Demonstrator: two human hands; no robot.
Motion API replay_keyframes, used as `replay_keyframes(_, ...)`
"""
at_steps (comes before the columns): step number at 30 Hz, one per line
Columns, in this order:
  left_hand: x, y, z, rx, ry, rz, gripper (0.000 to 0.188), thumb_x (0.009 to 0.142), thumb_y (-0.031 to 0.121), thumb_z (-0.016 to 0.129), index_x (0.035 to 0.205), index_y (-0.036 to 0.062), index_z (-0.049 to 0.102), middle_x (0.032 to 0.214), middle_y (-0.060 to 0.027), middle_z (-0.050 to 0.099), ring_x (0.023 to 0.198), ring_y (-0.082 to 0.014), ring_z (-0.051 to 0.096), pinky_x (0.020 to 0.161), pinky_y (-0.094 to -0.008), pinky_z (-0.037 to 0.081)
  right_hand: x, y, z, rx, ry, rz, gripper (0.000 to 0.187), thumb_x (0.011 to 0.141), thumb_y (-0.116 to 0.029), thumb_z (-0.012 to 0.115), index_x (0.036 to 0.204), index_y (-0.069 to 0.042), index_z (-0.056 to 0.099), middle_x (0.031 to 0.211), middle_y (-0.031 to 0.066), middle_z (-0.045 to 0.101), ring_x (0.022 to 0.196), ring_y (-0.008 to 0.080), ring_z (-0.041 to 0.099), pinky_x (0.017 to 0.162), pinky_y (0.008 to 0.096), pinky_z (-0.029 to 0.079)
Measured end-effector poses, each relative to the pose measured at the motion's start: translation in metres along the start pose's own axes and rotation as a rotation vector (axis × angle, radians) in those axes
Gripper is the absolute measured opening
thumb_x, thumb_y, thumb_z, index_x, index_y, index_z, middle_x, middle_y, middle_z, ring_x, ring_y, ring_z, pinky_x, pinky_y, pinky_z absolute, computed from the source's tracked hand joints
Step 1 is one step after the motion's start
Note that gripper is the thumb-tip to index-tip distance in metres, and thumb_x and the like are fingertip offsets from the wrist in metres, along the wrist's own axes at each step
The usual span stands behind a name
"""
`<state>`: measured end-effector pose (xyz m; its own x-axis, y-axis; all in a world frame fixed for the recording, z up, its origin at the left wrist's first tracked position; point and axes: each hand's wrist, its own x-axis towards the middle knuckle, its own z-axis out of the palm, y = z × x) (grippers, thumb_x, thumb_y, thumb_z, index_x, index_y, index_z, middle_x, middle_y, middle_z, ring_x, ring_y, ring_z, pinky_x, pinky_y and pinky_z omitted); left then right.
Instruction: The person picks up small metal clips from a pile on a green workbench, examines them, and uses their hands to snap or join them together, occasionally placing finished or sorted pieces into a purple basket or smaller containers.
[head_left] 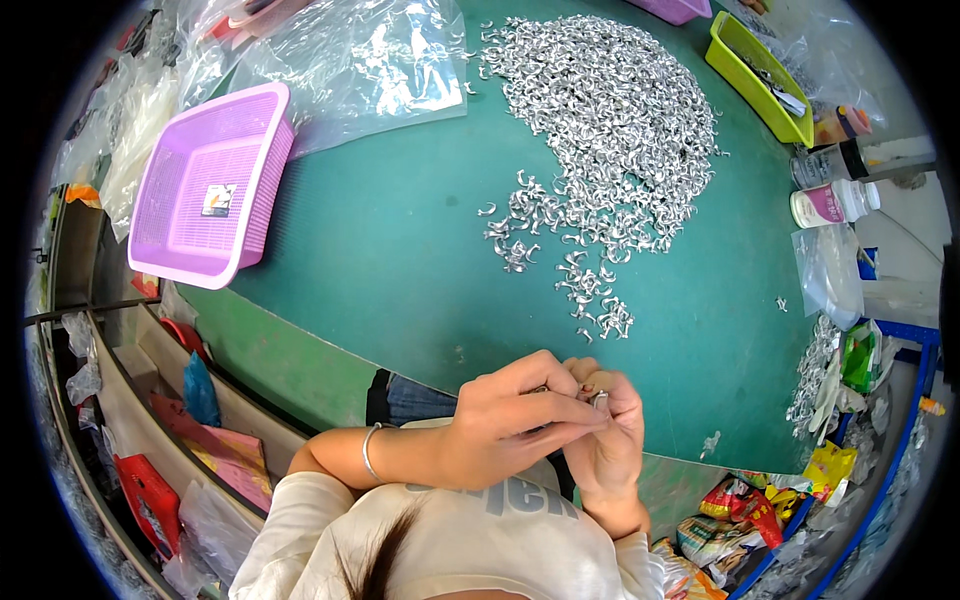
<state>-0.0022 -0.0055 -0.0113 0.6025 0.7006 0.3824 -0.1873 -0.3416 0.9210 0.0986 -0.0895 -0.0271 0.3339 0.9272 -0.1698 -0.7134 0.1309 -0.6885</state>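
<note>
Both hands meet at the near edge of the green table, fingertips close together. My left hand (515, 415), with a silver bangle at its wrist, is closed, its fingers bent toward the right; what lies inside them is mostly hidden. My right hand (615, 440) pinches a small silvery metal piece (600, 400) between thumb and fingers, only part of it showing. Beyond the hands spreads a big heap of small curved metal pieces (620, 120). A thin trail of loose pieces (600, 300) runs from the heap toward my hands.
A purple plastic basket (262, 215) stands at the left, beside a clear plastic sheet (370, 80). At the far right are a yellow-green basket (725, 55) and a white bottle (825, 205). More metal pieces (815, 375) lie along the right edge. Colourful packets (740, 510) sit below right.
</note>
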Motion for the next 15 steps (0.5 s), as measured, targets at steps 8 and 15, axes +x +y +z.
replay_keyframes(8, -0.0020, 0.0017, -0.0044, 0.088, -0.055, 0.068, 0.026, 0.061, -0.005, 0.069, 0.084, 0.0076, 0.069, 0.072, -0.0021, 0.046, 0.054, -0.0090, 0.046, 0.047, -0.0202, 0.037, -0.0004, 0.0031, -0.0014, 0.101, -0.031, 0.078, 0.009, 0.081, -0.011, 0.057, 0.085, -0.003, 0.057, 0.084, 0.0064, 0.049, 0.082, 0.0178, 0.044, 0.074, 0.0298, 0.038)
replay_keyframes(15, -0.0042, 0.0005, -0.0037, 0.110, -0.049, 0.117, 0.032, 0.057, -0.009, 0.067, 0.084, 0.0080, 0.069, 0.072, -0.0020, 0.044, 0.052, -0.0093, 0.044, 0.045, -0.0208, 0.036, -0.0005, 0.0024, 0.0023, 0.105, -0.035, 0.081, 0.008, 0.080, -0.011, 0.057, 0.080, -0.003, 0.057, 0.081, 0.0060, 0.048, 0.081, 0.0189, 0.043, 0.073, 0.0304, 0.037)
